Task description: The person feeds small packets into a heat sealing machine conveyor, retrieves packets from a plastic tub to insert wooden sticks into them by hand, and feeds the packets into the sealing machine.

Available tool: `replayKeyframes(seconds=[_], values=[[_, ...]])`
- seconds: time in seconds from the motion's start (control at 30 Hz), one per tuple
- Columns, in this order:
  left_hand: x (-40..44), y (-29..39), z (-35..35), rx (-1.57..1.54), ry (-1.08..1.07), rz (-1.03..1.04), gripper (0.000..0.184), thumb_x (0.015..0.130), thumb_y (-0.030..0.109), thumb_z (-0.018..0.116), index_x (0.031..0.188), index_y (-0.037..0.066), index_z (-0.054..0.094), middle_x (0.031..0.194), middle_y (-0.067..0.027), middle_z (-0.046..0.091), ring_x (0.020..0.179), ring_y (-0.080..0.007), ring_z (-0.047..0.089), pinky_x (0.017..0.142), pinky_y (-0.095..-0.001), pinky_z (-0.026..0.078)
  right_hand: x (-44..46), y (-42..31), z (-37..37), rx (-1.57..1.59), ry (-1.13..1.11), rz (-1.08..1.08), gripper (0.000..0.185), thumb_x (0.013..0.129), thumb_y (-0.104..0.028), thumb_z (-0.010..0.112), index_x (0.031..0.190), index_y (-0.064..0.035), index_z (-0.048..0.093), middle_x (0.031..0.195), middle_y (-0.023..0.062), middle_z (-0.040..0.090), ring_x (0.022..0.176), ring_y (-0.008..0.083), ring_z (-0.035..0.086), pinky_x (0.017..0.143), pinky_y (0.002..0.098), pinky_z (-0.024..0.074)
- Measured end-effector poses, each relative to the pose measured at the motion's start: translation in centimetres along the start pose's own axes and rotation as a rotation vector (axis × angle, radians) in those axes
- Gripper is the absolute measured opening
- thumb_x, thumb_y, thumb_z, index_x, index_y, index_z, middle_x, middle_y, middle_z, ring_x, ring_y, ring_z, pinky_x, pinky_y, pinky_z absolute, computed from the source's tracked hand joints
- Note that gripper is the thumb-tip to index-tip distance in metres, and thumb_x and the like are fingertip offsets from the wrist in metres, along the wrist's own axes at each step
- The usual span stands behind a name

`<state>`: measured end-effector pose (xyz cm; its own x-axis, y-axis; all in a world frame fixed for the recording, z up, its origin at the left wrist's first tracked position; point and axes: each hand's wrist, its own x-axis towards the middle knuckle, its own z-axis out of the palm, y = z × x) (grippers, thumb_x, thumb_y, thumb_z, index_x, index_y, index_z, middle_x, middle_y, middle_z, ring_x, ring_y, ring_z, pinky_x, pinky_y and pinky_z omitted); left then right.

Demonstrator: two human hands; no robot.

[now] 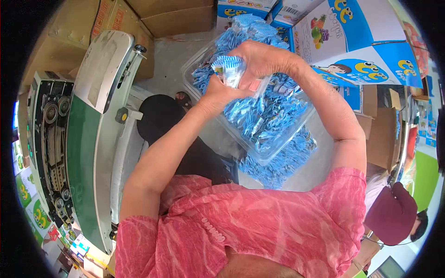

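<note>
Both my hands are closed around a clear plastic bag point(230, 69) with blue-and-white striped wrapping showing at its top. My left hand point(221, 96) grips it from the lower left, and my right hand point(262, 58) wraps over its right side. Below them stands a clear plastic tub point(265, 156), heaped with small blue-and-white striped packets point(248, 120). The heap rises above the far rim near my right hand. More of these packets point(280, 169) lie at the tub's near side. My fingers partly hide what is inside the bag.
To the left stands a long green-and-white machine point(85, 148). Brown cardboard boxes point(171, 18) line the back. Printed blue-and-white cartons point(361, 32) are stacked at the upper right. A person in a maroon cap point(391, 215) is at the far right.
</note>
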<state>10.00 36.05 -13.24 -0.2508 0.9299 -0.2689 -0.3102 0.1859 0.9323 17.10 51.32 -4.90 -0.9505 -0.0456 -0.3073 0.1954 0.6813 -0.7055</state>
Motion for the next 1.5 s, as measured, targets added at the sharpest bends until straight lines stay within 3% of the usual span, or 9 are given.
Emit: replayKeyframes(seconds=[0.27, 0.33, 0.5, 0.63, 0.87, 1.0, 1.23, 1.37, 1.5], values=[[-0.8, 2.9, 1.9, -0.648, -0.107, 0.093, 0.052, 0.062, -0.006, 0.074, 0.110, 0.004, 0.058, 0.103, -0.0063, 0.063, 0.096, -0.0172, 0.061, 0.086, -0.0334, 0.050, -3.8, -2.6, -2.9, 0.012, 0.594, -0.096, 0.072, 0.054, -0.030, 0.084, 0.116, -0.0051, 0.058, 0.104, 0.0088, 0.064, 0.100, 0.0190, 0.060, 0.083, 0.0324, 0.0465], [-1.1, 4.6, 1.6, -0.700, -0.158, 0.150, 0.051, 0.063, -0.006, 0.073, 0.111, 0.004, 0.057, 0.104, -0.0057, 0.063, 0.096, -0.0167, 0.061, 0.086, -0.0322, 0.050, -6.0, -0.4, -1.6, 0.593, 0.847, -0.217, 0.078, 0.059, -0.040, 0.083, 0.121, -0.0031, 0.054, 0.115, 0.0073, 0.060, 0.112, 0.0183, 0.053, 0.091, 0.0338, 0.0430], [-4.6, 9.3, -1.4, -0.516, -0.001, 0.349, 0.051, 0.065, -0.004, 0.074, 0.112, 0.003, 0.057, 0.104, -0.0050, 0.063, 0.096, -0.0159, 0.061, 0.086, -0.0320, 0.050, -4.0, -4.3, 3.3, 0.806, 0.731, -0.076, 0.055, 0.072, -0.020, 0.079, 0.118, -0.0005, 0.055, 0.110, 0.0071, 0.063, 0.101, 0.0151, 0.059, 0.087, 0.0313, 0.0464], [-8.8, 13.9, -6.0, -0.192, 0.160, 0.470, 0.046, 0.067, -0.002, 0.075, 0.109, 0.003, 0.058, 0.104, -0.0052, 0.063, 0.098, -0.0155, 0.060, 0.084, -0.0317, 0.050, 2.6, -10.8, 1.8, 0.820, 0.774, -0.308, 0.036, 0.074, -0.005, 0.074, 0.107, 0.0002, 0.059, 0.101, 0.0043, 0.065, 0.089, 0.0119, 0.061, 0.081, 0.0269, 0.0481], [-11.5, 17.6, -18.4, 0.184, 0.456, 0.609, 0.069, 0.059, -0.003, 0.081, 0.119, 0.003, 0.048, 0.109, -0.0053, 0.060, 0.098, -0.0151, 0.059, 0.081, -0.0288, 0.051, 15.9, -15.4, 0.7, 0.678, 0.534, -0.540, 0.031, 0.081, -0.007, 0.068, 0.110, -0.0022, 0.058, 0.101, 0.0027, 0.064, 0.089, 0.0096, 0.058, 0.081, 0.0272, 0.0474], [-11.5, 16.7, -18.4, 0.118, 0.552, 0.682, 0.082, 0.055, -0.005, 0.082, 0.125, 0.003, 0.041, 0.111, -0.0059, 0.058, 0.099, -0.0161, 0.060, 0.081, -0.0299, 0.052, 18.4, -16.0, 1.4, 0.372, 0.555, -0.619, 0.041, 0.084, -0.010, 0.065, 0.121, -0.0035, 0.051, 0.110, 0.0047, 0.061, 0.098, 0.0116, 0.057, 0.087, 0.0293, 0.0450], [-15.5, 17.2, -17.5, -0.085, 0.615, 0.701, 0.058, 0.060, -0.008, 0.078, 0.112, 0.002, 0.053, 0.102, -0.0057, 0.063, 0.092, -0.0168, 0.063, 0.078, -0.0322, 0.053, 14.0, -19.6, 3.2, 1.195, 0.241, -0.520, 0.038, 0.089, -0.012, 0.060, 0.124, -0.0029, 0.049, 0.114, 0.0064, 0.059, 0.103, 0.0128, 0.055, 0.091, 0.0318, 0.0431], [-20.1, 16.1, -17.1, -0.302, 0.597, 0.606, 0.046, 0.063, -0.009, 0.075, 0.105, 0.002, 0.059, 0.096, -0.0051, 0.065, 0.086, -0.0162, 0.064, 0.077, -0.0323, 0.054, 13.3, -22.9, 5.0, 1.281, 0.275, -0.373, 0.030, 0.091, -0.014, 0.057, 0.117, -0.0010, 0.053, 0.112, 0.0062, 0.060, 0.099, 0.0127, 0.057, 0.087, 0.0305, 0.0451], [-22.7, 14.6, -15.0, -0.438, 0.593, 0.639, 0.045, 0.065, -0.009, 0.074, 0.105, 0.002, 0.060, 0.097, -0.0058, 0.066, 0.084, -0.0167, 0.065, 0.076, -0.0328, 0.054, 13.6, -25.8, 8.2, 0.797, 0.540, -0.337, 0.026, 0.093, -0.018, 0.054, 0.113, -0.0009, 0.056, 0.109, 0.0058, 0.061, 0.095, 0.0115, 0.058, 0.082, 0.0281, 0.0464]])
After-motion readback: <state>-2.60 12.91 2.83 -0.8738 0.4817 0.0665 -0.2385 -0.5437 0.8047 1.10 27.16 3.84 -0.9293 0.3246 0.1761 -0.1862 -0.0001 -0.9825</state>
